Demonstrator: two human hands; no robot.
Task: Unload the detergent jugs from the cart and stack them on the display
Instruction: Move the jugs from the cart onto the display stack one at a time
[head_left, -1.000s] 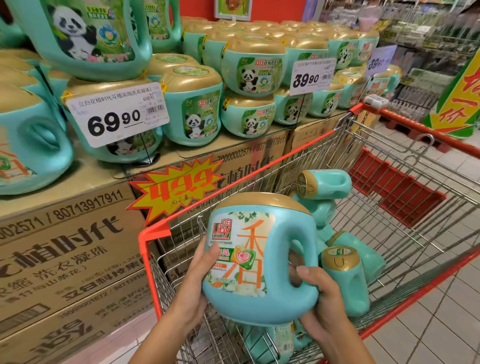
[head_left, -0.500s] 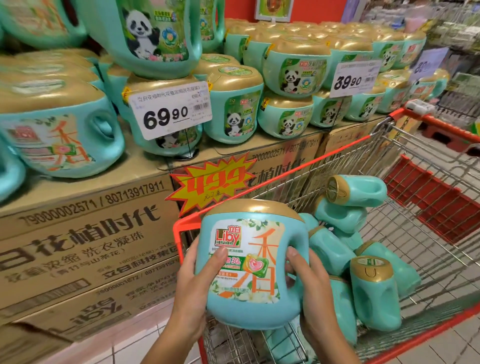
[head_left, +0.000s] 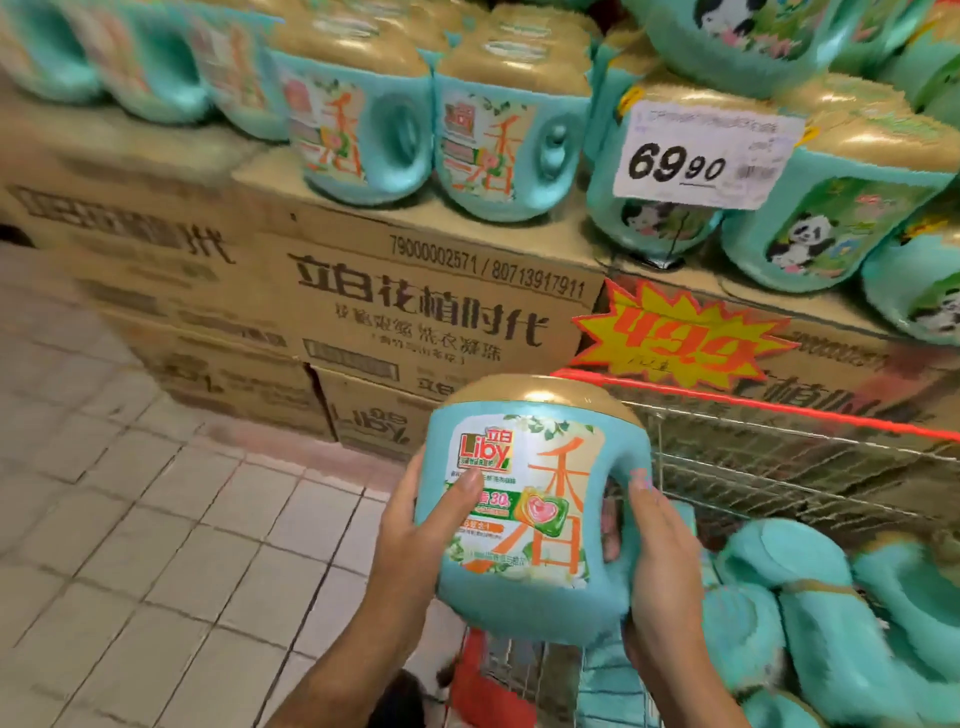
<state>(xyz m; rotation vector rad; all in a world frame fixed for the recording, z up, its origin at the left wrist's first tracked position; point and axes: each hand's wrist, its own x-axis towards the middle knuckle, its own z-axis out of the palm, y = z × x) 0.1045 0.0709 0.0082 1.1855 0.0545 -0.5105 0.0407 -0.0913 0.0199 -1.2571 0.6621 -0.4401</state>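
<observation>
Teal jug (head_left: 535, 519) w/ gold cap was held upright at lower centre, over the red-rimmed corner of the cart (head_left: 779, 457). L hand (head_left: 415, 540) gripped its side, thumb across the label; R hand (head_left: 660, 561) had fingers curled round the handle. Other jugs (head_left: 831, 623) lay in the cart, lower right. Display jugs (head_left: 498, 145) stood on cardboard boxes (head_left: 415, 301) across the top, by a 69.90 price tag (head_left: 701, 156).

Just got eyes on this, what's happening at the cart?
A person holds one teal detergent jug upright in both hands, label facing the camera. The left hand grips its plain side, thumb across the label; the right hand grips the handle side. It is out of the cart, where other jugs lie, and not yet on the display boxes, where more stand.
</observation>
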